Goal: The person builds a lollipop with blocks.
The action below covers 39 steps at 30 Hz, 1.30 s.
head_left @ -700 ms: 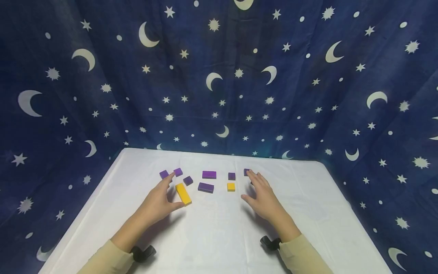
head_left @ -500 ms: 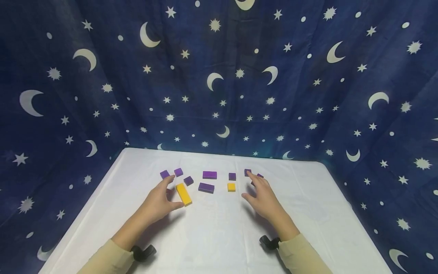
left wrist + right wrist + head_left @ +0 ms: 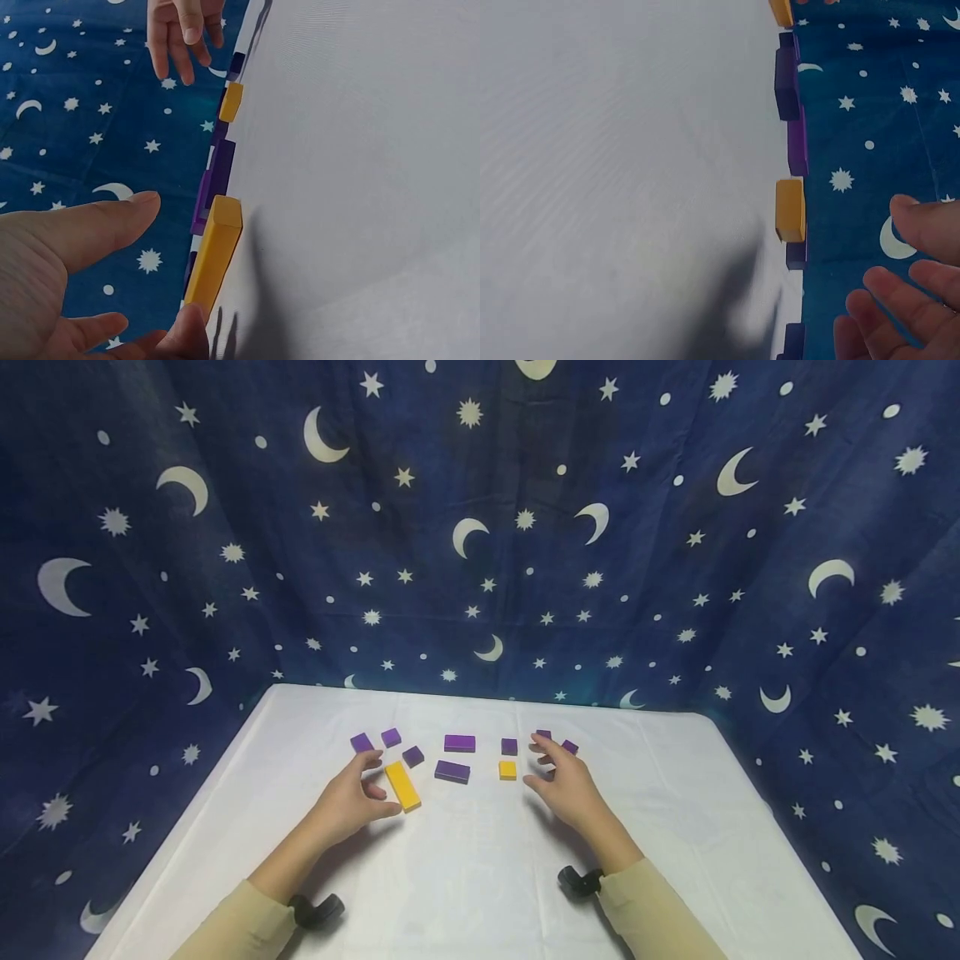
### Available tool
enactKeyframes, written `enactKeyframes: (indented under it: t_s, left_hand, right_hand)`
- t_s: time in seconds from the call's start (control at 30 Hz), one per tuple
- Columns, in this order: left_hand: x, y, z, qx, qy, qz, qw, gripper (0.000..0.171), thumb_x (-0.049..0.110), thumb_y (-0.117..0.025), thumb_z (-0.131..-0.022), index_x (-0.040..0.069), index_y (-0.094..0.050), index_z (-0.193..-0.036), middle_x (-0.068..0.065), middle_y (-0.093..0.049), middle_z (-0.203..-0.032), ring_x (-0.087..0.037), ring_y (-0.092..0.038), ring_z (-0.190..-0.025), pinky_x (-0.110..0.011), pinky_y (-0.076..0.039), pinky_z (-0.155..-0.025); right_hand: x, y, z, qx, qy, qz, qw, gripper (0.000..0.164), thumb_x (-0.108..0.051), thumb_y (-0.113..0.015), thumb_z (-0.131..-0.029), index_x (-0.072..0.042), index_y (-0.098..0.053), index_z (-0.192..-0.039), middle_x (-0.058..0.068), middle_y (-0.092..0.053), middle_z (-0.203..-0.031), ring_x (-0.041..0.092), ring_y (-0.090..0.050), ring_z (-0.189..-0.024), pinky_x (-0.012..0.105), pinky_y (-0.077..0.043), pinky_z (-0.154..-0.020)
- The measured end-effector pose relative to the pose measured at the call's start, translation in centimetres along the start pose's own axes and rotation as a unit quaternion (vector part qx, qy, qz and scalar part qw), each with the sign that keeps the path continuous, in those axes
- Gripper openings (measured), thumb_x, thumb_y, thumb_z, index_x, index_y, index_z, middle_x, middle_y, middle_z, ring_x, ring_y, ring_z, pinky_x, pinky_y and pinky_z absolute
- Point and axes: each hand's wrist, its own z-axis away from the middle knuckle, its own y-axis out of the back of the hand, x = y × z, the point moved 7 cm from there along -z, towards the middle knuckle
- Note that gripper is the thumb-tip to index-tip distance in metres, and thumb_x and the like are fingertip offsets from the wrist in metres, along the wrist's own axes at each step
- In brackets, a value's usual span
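On the white table lies a long yellow block (image 3: 402,787), with my left hand (image 3: 347,800) hovering around its left side, thumb near its front end and fingers loosely bent. In the left wrist view the thumb is apart from the long yellow block (image 3: 216,247), and a fingertip overlaps its lower end. My right hand (image 3: 567,783) is held over the right group of purple blocks (image 3: 570,747), thumb and fingers spread with nothing between them. A small yellow block (image 3: 507,770) lies left of its thumb. In the right wrist view those fingers (image 3: 889,300) look relaxed. Part of the right purple group is hidden.
Two longer purple blocks (image 3: 459,743) lie mid-table, one behind the other. A small purple block (image 3: 509,747) sits behind the small yellow one. More purple blocks (image 3: 391,737) lie beyond my left fingers. A dark blue star-and-moon cloth (image 3: 480,568) hangs behind the table (image 3: 465,877).
My right hand has shifted slightly left, its fingers a little more bent. The left hand has barely moved, its fingers bending slightly. The blocks stay where they were.
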Motion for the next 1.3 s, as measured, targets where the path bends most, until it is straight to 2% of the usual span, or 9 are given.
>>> enactKeyframes:
  t_s: [0.17,0.4,0.6,0.83,1.0,1.17,1.3]
  left_hand:
    - [-0.3,-0.3,-0.2,-0.007,0.015,0.016,0.9997,0.107,0.020,-0.100,-0.074,0.010,-0.040,-0.162,-0.017,-0.054,-0.161,-0.015,-0.069,-0.094,-0.030,-0.054,-0.077]
    - [-0.6,-0.8,-0.6,-0.011,0.027,0.012,0.9995,0.110,0.019,-0.101,-0.071,0.007,-0.040,-0.162,-0.022,-0.052,-0.161,-0.014,-0.069,-0.092,-0.030,-0.054,-0.079]
    - [-0.7,-1.2,-1.3,-0.006,0.037,0.018,0.9991,0.111,0.017,-0.101,-0.070,0.005,-0.040,-0.161,-0.023,-0.052,-0.160,-0.017,-0.068,-0.090,-0.029,-0.054,-0.078]
    - [-0.6,-1.7,-1.7,-0.005,0.040,0.031,0.9987,0.108,0.012,-0.100,-0.069,0.003,-0.042,-0.159,-0.021,-0.058,-0.150,-0.018,-0.066,-0.087,-0.029,-0.053,-0.077]
    - [-0.6,-1.8,-1.8,-0.003,0.041,0.027,0.9988,0.106,0.010,-0.100,-0.069,0.003,-0.043,-0.158,-0.018,-0.062,-0.138,-0.019,-0.064,-0.085,-0.029,-0.052,-0.078]
    - [-0.6,-1.9,-1.9,-0.001,0.044,0.022,0.9988,0.106,0.009,-0.100,-0.068,0.001,-0.044,-0.157,-0.017,-0.062,-0.125,-0.019,-0.063,-0.083,-0.028,-0.052,-0.074]
    - [-0.5,-2.0,-2.1,0.005,0.041,0.005,0.9992,0.107,0.010,-0.101,-0.066,0.001,-0.046,-0.156,-0.020,-0.058,-0.133,-0.021,-0.062,-0.084,-0.032,-0.054,-0.079]
  right_hand:
    - [0.1,-0.6,-0.6,-0.010,-0.001,-0.021,1.000,0.074,-0.007,-0.084,-0.090,-0.012,-0.053,-0.157,0.007,-0.074,-0.139,0.025,-0.072,-0.114,0.048,-0.061,-0.101]
    - [0.2,-1.3,-1.1,-0.023,-0.031,-0.036,0.999,0.067,-0.006,-0.084,-0.089,-0.015,-0.059,-0.151,0.003,-0.075,-0.134,0.019,-0.070,-0.109,0.046,-0.060,-0.100]
    - [0.4,-1.9,-1.5,-0.032,-0.047,-0.040,0.998,0.061,-0.004,-0.083,-0.090,-0.016,-0.063,-0.147,0.003,-0.075,-0.132,0.017,-0.068,-0.103,0.039,-0.060,-0.093]
    - [0.5,-2.5,-2.2,-0.037,-0.049,-0.042,0.997,0.056,-0.003,-0.083,-0.089,-0.013,-0.067,-0.142,0.004,-0.077,-0.127,0.014,-0.069,-0.097,0.036,-0.061,-0.088]
    - [0.8,-3.0,-2.5,-0.046,-0.065,-0.046,0.996,0.052,-0.001,-0.082,-0.089,-0.012,-0.069,-0.138,0.004,-0.076,-0.124,0.015,-0.067,-0.095,0.031,-0.060,-0.081]
    - [1.1,-3.3,-2.8,-0.051,-0.076,-0.052,0.994,0.047,0.001,-0.080,-0.088,-0.013,-0.072,-0.132,0.004,-0.075,-0.120,0.017,-0.064,-0.093,0.030,-0.059,-0.081]
    - [1.1,-3.6,-3.1,-0.050,-0.069,-0.049,0.995,0.043,0.001,-0.080,-0.087,-0.012,-0.075,-0.128,0.004,-0.076,-0.115,0.018,-0.064,-0.090,0.030,-0.058,-0.082]
